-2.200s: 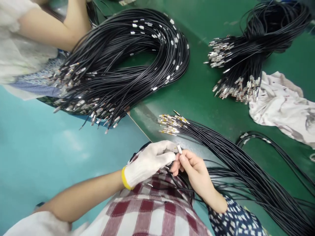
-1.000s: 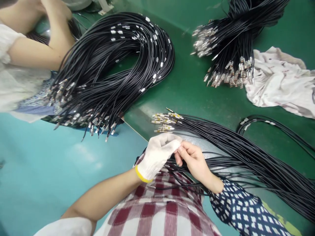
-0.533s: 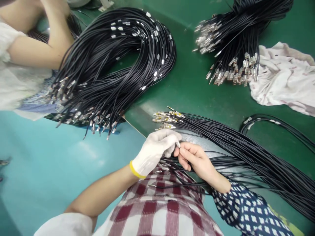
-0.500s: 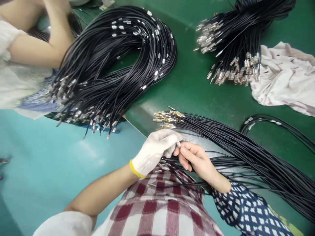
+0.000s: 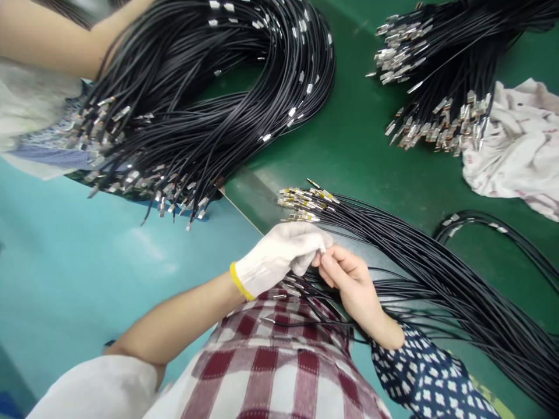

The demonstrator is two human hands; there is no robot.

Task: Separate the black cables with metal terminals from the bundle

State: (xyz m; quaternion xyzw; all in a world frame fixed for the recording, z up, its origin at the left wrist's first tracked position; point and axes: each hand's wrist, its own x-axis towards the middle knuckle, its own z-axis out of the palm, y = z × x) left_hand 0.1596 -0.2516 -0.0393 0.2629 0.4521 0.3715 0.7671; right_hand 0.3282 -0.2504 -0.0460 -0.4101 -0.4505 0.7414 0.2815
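My left hand (image 5: 279, 256), in a white glove with a yellow cuff, is closed in a pinch against my right hand (image 5: 349, 285). Between the fingertips of both sits a small metal terminal (image 5: 322, 250) on the end of a black wire. More terminal-tipped wires (image 5: 297, 291) lie across my checked lap below the hands. Just beyond the hands, a bundle of black wires with gold-tipped ends (image 5: 305, 203) lies on the green table (image 5: 358, 151) and trails off to the right.
A large coil of black wires (image 5: 209, 93) with metal terminals hangs over the table's left edge beside another person's arm (image 5: 56, 46). Another wire bundle (image 5: 441, 75) and a crumpled white cloth (image 5: 515, 157) lie at the right. A thin wire loop (image 5: 480, 221) sits nearby.
Both hands have stayed pinched together on the wire end, shifting slightly up. The view has moved a little, so the piles sit higher in the picture.
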